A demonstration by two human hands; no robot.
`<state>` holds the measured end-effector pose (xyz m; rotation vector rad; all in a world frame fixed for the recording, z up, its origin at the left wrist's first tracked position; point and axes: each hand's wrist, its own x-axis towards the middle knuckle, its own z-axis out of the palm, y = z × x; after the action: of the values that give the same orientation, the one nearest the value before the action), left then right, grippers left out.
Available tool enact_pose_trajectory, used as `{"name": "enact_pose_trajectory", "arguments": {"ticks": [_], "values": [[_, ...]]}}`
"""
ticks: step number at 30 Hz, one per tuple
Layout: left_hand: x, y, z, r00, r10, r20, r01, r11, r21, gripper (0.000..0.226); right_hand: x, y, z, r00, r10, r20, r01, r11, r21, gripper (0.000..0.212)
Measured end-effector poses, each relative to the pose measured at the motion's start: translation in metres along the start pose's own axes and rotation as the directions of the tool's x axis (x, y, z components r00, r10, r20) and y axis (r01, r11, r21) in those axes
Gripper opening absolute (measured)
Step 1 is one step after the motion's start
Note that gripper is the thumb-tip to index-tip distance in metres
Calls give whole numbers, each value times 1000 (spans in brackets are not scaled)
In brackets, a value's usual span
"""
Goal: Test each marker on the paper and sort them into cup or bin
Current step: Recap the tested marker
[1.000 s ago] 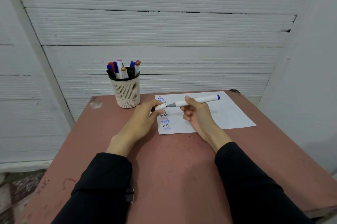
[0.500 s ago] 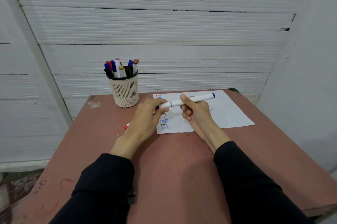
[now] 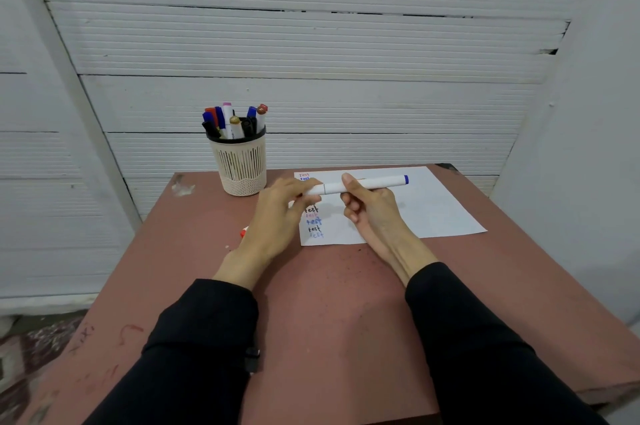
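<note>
A white marker with a blue end (image 3: 375, 183) lies level above the white paper (image 3: 433, 210). My right hand (image 3: 372, 211) grips its barrel. My left hand (image 3: 277, 213) pinches the white cap at the marker's left end, and the cap sits on the marker. The paper has a column of "test" words in red, blue and black along its left edge, partly hidden by my hands. A cream slotted cup (image 3: 240, 165) with several markers in it stands at the back left of the table. No bin is in view.
The reddish-brown table (image 3: 329, 303) stands against a white panelled wall. A red-ended marker (image 3: 244, 232) lies on the table, mostly hidden behind my left wrist. The floor shows beyond the table's left edge.
The grey tip was bare and the cap sat apart in my left hand. My left hand has pushed the cap onto the marker. The view has shifted slightly.
</note>
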<state>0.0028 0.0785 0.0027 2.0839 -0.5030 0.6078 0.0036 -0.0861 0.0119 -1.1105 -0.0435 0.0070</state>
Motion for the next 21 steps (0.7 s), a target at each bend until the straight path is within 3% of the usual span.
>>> {"name": "enact_pose_trajectory", "arguments": {"ticks": [2, 4, 6, 8, 10, 13, 17, 19, 21], "values": [[1, 7, -1, 981, -196, 4, 186, 927, -325, 20, 0, 0, 1, 999, 49, -6, -49, 998, 42, 18], [1, 21, -1, 954, -301, 11, 263, 813, -520, 19, -1, 0, 2, 994, 105, -22, -103, 993, 56, 32], [1, 35, -2, 932, -363, -7, 277, 723, -633, 20, -1, 1, -3, 988, 135, -73, -137, 990, -20, 52], [5, 42, -11, 926, -367, -85, 240, 749, -618, 18, -1, 2, -5, 983, 72, -169, -116, 958, -262, 64], [8, 42, -23, 931, -297, -211, 159, 853, -498, 14, -2, 4, -6, 970, -118, -213, -35, 796, -604, 61], [4, 45, -43, 896, -171, -410, 23, 939, -343, 8, -2, 15, -5, 959, -281, -28, 117, 485, -867, 49], [-2, 47, -75, 819, -52, -571, -49, 986, -159, 9, 7, 29, 7, 924, -295, 243, 268, 46, -962, 22], [0, 41, -92, 797, -3, -604, -53, 996, -74, 10, 14, 35, 17, 902, -275, 334, 317, -107, -942, 20], [6, 35, -107, 772, 31, -634, -57, 998, -20, 12, 21, 43, 26, 893, -257, 368, 328, -188, -926, 21]]}}
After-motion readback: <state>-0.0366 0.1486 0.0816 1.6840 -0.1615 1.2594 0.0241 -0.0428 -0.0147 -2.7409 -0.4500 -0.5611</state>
